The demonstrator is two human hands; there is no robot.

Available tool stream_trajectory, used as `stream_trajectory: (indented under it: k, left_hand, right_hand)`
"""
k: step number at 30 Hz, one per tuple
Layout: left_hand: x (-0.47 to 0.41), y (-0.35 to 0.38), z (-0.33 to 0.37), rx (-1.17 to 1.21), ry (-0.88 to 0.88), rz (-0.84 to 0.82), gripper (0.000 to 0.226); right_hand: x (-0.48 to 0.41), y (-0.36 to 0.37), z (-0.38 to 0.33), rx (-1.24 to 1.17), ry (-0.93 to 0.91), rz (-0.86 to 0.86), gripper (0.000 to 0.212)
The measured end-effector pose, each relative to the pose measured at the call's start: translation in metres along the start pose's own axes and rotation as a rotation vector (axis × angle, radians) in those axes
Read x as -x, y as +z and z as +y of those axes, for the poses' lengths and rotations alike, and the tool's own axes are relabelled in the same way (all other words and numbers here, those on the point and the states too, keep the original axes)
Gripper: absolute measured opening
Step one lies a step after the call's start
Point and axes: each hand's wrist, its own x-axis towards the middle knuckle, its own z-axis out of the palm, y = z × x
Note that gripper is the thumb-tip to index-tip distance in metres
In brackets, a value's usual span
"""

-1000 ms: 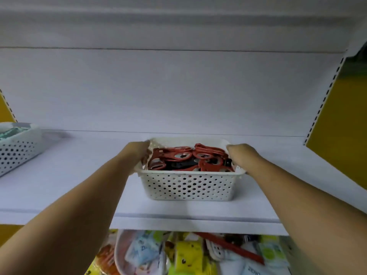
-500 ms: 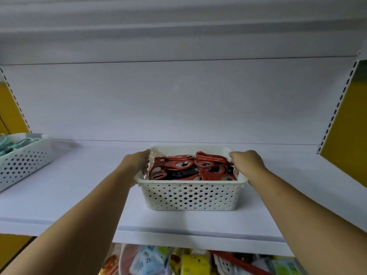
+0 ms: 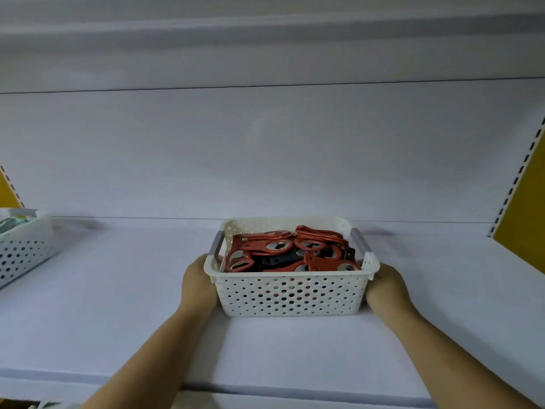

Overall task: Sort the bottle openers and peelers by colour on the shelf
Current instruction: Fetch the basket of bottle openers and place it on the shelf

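Retail shop interior, one display bay seen at shelf height. Landmark: the white perforated basket (image 3: 289,296) at centre, filled with many red bottle openers (image 3: 265,249) of one pattern, stock kept in bulk; beneath it a deep white shelf (image 3: 118,320); behind it a plain white back panel (image 3: 265,157); above it the underside of an upper shelf (image 3: 265,39); well to its right a slotted upright (image 3: 513,184) with a column of bracket slots, as on shop gondola racking, and beyond that a yellow panel (image 3: 528,219); well to its left a second basket (image 3: 23,252) holding pale green goods, and a left upright (image 3: 10,184) against yellow.
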Motion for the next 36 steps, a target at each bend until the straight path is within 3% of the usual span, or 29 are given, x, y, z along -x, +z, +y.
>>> stream_trajectory:
  k: [5, 12, 17, 21, 24, 26, 29, 32, 36]
  left_hand:
    - [0.002, 0.000, 0.001, 0.005, 0.062, -0.060, 0.019]
    - [0.007, -0.003, -0.002, 0.250, 0.108, -0.203, 0.020]
    - [0.008, -0.007, 0.001, 0.458, 0.001, -0.184, 0.031]
    - [0.010, -0.007, 0.012, 0.411, 0.085, -0.255, 0.030]
    - [0.007, -0.001, 0.018, 0.415, 0.073, -0.324, 0.029]
    - [0.004, -0.001, 0.023, 0.363, 0.078, -0.321, 0.023]
    - [-0.009, -0.006, 0.028, 0.206, 0.056, -0.362, 0.037]
    - [-0.023, -0.009, 0.037, 0.095, -0.010, -0.380, 0.051]
    - [-0.047, -0.008, 0.046, -0.048, -0.092, -0.372, 0.028]
  right_hand:
    - [0.001, 0.002, 0.003, -0.149, 0.012, -0.079, 0.039]
    - [0.003, 0.007, 0.002, -0.335, 0.051, -0.161, 0.065]
    - [0.015, 0.011, -0.005, -0.385, -0.052, -0.145, 0.035]
    - [0.017, 0.005, -0.006, -0.440, -0.109, -0.073, 0.044]
    - [0.017, 0.002, -0.006, -0.527, -0.125, -0.010, 0.039]
    - [0.018, 0.002, -0.006, -0.549, -0.163, 0.017, 0.060]
    - [0.012, 0.003, -0.006, -0.614, -0.135, 0.046, 0.035]
    - [0.006, 0.001, -0.003, -0.654, -0.066, 0.031, 0.031]
    - [0.002, -0.001, -0.004, -0.647, -0.040, -0.002, 0.032]
